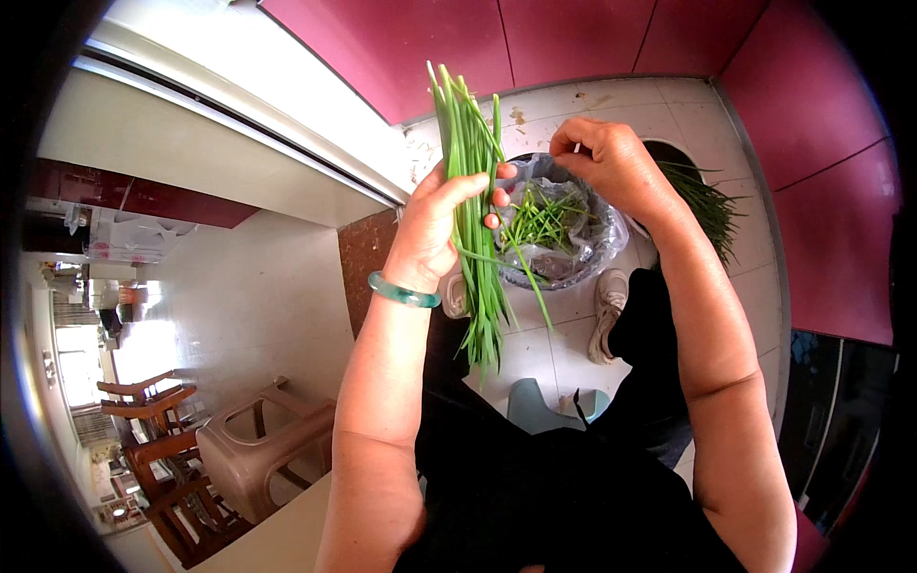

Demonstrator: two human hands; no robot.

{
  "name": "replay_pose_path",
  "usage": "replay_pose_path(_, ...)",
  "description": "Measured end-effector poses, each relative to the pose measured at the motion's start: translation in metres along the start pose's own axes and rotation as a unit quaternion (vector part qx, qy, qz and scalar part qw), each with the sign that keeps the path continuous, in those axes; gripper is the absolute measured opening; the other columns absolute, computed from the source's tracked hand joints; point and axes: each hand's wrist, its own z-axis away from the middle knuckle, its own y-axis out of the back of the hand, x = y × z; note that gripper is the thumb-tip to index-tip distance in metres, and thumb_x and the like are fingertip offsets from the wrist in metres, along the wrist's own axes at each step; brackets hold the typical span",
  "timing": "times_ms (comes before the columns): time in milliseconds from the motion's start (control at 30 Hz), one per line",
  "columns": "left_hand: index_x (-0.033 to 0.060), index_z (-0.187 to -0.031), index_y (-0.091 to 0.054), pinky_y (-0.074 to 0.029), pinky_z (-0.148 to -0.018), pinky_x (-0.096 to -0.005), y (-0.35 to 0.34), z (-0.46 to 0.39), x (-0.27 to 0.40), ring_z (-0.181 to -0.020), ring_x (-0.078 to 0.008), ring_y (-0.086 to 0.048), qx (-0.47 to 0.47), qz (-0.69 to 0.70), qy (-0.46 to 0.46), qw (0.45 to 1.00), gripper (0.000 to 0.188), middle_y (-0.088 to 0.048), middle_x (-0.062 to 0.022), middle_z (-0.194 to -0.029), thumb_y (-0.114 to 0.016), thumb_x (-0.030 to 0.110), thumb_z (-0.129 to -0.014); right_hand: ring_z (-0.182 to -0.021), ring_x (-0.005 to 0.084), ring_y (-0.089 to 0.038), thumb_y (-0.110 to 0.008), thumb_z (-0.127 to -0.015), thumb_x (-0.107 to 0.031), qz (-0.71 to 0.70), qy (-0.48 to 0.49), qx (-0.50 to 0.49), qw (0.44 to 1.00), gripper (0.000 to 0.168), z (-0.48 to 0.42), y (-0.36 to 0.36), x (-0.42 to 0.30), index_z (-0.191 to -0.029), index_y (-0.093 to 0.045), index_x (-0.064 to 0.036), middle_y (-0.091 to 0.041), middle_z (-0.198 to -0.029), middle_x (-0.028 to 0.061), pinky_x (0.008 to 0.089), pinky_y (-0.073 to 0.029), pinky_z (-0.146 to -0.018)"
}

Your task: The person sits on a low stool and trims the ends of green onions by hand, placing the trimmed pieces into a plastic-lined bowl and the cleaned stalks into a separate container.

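A bunch of long green Chinese chives [476, 222] lies across my left hand [430, 222], its fingers and thumb closed around the stalks. Pale stalk ends point up and away, while the leafy ends hang toward my lap. Some blades stick out sideways from the bunch. My right hand [616, 157] is apart from it, over the far right rim of a waste bin [615, 233] lined with a clear plastic bag. Its fingertips are pinched together, and nothing shows between them. Green trimmings [548, 218] lie inside the bag.
More chives [706, 208] rest at the right by a dark round object [670, 154]. Magenta cabinets [573, 39] border the tiled floor. A blue-grey low stool [534, 405] is beneath me. A brown plastic stool [265, 444] and wooden chairs [161, 458] stand left, beyond the door frame [251, 129].
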Motion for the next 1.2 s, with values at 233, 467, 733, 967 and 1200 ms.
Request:
replay_pose_path(233,-0.0059,-0.114,-0.047,-0.05,-0.062,-0.0296,-0.001,-0.003,0.0,-0.081,-0.02,-0.059,-0.022,0.048,0.03,0.998,0.039,-0.059,-0.0178,-0.107,-0.041,0.018,-0.084,-0.077,0.0139,-0.056,-0.062,-0.076,-0.003,0.043,-0.015,-0.002,0.999,0.01,0.0,0.002,-0.006,-0.085,-0.056,-0.002,-0.06,-0.084,0.006,0.0272,-0.045,-0.067)
replay_pose_path(467,-0.0062,-0.116,-0.047,-0.049,-0.063,-0.0299,-0.005,-0.003,-0.004,-0.083,-0.0206,-0.059,-0.018,0.036,0.036,0.999,0.041,-0.058,-0.0186,-0.109,-0.039,0.019,-0.085,-0.07,0.0114,-0.058,-0.06,-0.082,-0.006,-0.098,0.006,0.046,0.994,0.012,0.0,-0.008,-0.015,-0.092,-0.059,-0.001,-0.062,-0.076,0.0065,0.0264,-0.046,-0.064)
replay_pose_path(733,-0.0024,-0.115,-0.048,-0.051,-0.063,-0.0325,-0.005,-0.006,-0.011,-0.084,-0.0238,-0.06,-0.001,0.017,0.044,0.999,0.039,-0.059,-0.0169,-0.102,-0.043,0.02,-0.084,-0.07,0.0142,-0.059,-0.065,-0.076,-0.005,-0.141,0.03,0.06,0.988,0.015,-0.004,-0.022,-0.023,-0.089,-0.057,-0.001,-0.059,-0.074,0.0065,0.0281,-0.046,-0.06)
replay_pose_path(967,-0.0016,-0.115,-0.048,-0.051,-0.062,-0.0351,-0.009,-0.005,-0.015,-0.084,-0.0268,-0.06,-0.004,0.033,0.059,0.998,0.038,-0.059,-0.0149,-0.099,-0.043,0.02,-0.084,-0.063,0.02,-0.059,-0.062,-0.078,-0.006,0.003,0.072,0.122,0.99,0.011,-0.007,-0.033,-0.016,-0.084,-0.054,0.0,-0.058,-0.074,0.0104,0.0323,-0.047,-0.058)
replay_pose_path(1200,-0.0021,-0.121,-0.045,-0.051,-0.064,-0.0311,-0.013,-0.002,-0.008,-0.089,-0.0243,-0.06,-0.051,0.043,0.046,0.997,0.042,-0.057,-0.0182,-0.11,-0.038,0.02,-0.086,-0.07,0.0312,-0.061,-0.059,-0.076,-0.012,-0.087,0.02,0.132,0.987,0.011,-0.007,-0.024,-0.013,-0.081,-0.057,-0.003,-0.06,-0.075,0.0143,0.0381,-0.048,-0.062)
